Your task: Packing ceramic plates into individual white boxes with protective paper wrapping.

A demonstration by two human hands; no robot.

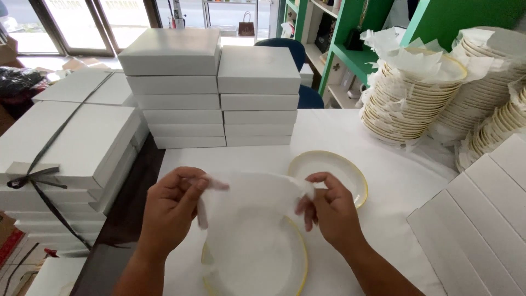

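My left hand (171, 205) and my right hand (331, 211) each pinch an edge of a thin white tissue sheet (249, 211), held spread between them. The sheet hangs over a white plate with a gold rim (298, 260) that lies on the white table near me and is mostly hidden by it. A second white plate with a gold rim (345, 167) lies flat just beyond my right hand, bare and uncovered.
Two stacks of flat white boxes (219, 93) stand at the back of the table. More white boxes, tied with black ribbon (66, 159), are stacked at left. Tall piles of plates interleaved with paper (411, 93) fill the right, with flat white cartons (482, 219) at lower right.
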